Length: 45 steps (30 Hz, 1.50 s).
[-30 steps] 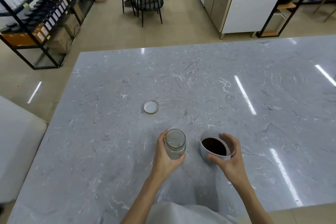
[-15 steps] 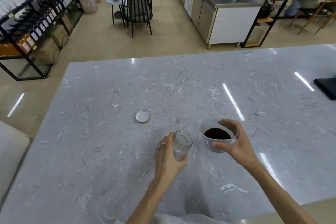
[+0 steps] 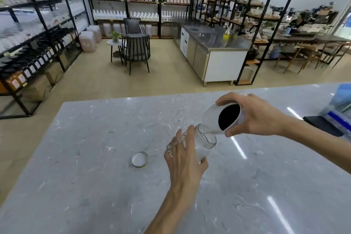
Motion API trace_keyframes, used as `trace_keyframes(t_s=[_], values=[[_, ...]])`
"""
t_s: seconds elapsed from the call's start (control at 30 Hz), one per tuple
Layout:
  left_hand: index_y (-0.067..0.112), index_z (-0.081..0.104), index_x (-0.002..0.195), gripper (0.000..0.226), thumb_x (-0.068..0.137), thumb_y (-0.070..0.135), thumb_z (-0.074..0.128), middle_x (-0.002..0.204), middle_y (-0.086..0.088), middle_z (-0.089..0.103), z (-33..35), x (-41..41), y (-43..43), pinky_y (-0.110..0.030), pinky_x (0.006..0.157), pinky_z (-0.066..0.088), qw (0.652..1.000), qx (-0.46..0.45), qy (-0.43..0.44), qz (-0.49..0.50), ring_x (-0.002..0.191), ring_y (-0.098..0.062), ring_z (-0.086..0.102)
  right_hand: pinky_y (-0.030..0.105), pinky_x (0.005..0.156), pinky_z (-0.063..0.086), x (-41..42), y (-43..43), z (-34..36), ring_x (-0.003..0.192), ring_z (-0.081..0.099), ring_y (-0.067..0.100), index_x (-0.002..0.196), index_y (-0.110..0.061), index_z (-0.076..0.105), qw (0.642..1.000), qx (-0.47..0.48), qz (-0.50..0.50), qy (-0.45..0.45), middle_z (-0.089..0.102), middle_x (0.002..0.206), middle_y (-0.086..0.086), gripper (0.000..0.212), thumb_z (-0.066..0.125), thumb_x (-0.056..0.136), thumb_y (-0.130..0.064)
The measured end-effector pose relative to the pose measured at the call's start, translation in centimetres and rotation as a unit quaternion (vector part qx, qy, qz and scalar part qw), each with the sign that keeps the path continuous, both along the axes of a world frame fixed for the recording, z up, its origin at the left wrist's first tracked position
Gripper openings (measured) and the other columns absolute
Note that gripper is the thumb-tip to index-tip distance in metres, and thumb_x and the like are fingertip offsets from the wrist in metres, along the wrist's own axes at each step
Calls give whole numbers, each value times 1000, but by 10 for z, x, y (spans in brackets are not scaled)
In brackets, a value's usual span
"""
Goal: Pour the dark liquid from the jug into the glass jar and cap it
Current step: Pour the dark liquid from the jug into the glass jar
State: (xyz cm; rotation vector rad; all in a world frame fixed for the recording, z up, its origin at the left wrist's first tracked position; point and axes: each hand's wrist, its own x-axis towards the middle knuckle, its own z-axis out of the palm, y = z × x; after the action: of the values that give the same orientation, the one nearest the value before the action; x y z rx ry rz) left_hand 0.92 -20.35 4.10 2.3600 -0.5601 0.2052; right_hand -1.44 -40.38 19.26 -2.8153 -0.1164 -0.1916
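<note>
Marble table (image 3: 95, 186), one, grey-veined, carrying the work. Glass jar (image 3: 201, 142), clear, uncapped, apparently empty; raised off the table and tilted with its threaded mouth up and to the right; left hand (image 3: 185, 159) wrapped around its body, fingers closed on the glass. White jug (image 3: 214, 119), tipped down to the left with the spout touching or just over the near rim of the jar mouth; right hand (image 3: 254, 118) clamped around its wall, thumb below and fingers over the top rim. Dark liquid (image 3: 228, 117), pooled in the jug toward the spout side; no stream visible in the jar, so pouring is judged to be at its very start. Lid (image 3: 140, 159), round, lying inner face up on the table just left of the left hand, unused. Step in hand: lining spout to mouth and beginning the pour. Next move calls for a slow further tilt of the jug while the jar is held steady, the mouth being narrow; then setting the jug down, fetching the lid and screwing it on.
</note>
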Motion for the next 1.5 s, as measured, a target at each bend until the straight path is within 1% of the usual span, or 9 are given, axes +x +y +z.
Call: trace_keyframes(t_s=[0.17,0.3,0.47,0.57,0.77,1.0,1.17,1.33,1.5], values=[[26,36,151,95,71,32,87,163,-20,27,43,13,-8,-54,104,39,998,-9,-36,40,144,-37,39,11,79,25,14,10,42,99,48,2,126,-41,45,993,-111,38,-17,56,111,-27,81,87,59,-57],[28,31,153,94,75,40,82,159,-10,36,68,24,-8,-50,104,38,997,-12,-55,46,142,-31,39,8,76,24,22,17,72,96,57,13,131,-37,44,985,-163,52,-24,64,119,-17,83,86,62,-56],[27,29,153,94,76,46,79,147,-6,48,93,31,-7,-49,97,41,995,-19,-85,57,134,-29,47,-4,82,24,25,23,109,92,46,-19,127,-38,47,983,-167,67,-39,50,105,-35,79,88,60,-53],[29,24,153,95,77,47,77,145,-4,49,105,32,-7,-48,97,40,994,-23,-89,59,135,-27,46,3,76,29,26,27,126,93,38,-32,124,-43,46,979,-186,77,-38,47,98,-41,77,87,60,-55],[29,17,153,94,81,53,72,143,-2,49,119,30,-9,-45,96,43,996,-28,-61,52,133,-24,45,26,76,38,29,31,146,91,51,-1,123,-46,46,971,-221,81,-29,45,97,-45,76,86,59,-57],[29,23,151,91,80,56,73,132,-1,56,123,20,-9,-42,91,46,997,-52,-43,32,124,-23,51,12,74,33,29,29,150,89,45,-22,118,-48,48,974,-211,79,-11,49,97,-43,72,88,58,-54],[30,20,152,93,80,59,71,133,1,56,121,20,-9,-41,92,45,998,-40,-44,36,124,-22,53,29,85,45,29,27,146,100,57,-2,117,-48,47,975,-210,75,10,59,110,-33,72,86,58,-57],[31,19,151,90,81,59,70,132,2,55,119,20,-9,-40,93,45,998,-42,-39,29,124,-22,52,9,75,24,32,26,144,86,47,-11,118,-51,44,965,-252,74,-18,45,95,-46,74,85,57,-60],[31,18,151,89,82,58,69,132,2,56,118,22,-10,-41,93,43,998,-48,-30,28,121,-23,53,26,77,23,35,29,144,87,42,-4,121,-50,44,955,-286,75,-14,40,93,-48,76,84,58,-61]])
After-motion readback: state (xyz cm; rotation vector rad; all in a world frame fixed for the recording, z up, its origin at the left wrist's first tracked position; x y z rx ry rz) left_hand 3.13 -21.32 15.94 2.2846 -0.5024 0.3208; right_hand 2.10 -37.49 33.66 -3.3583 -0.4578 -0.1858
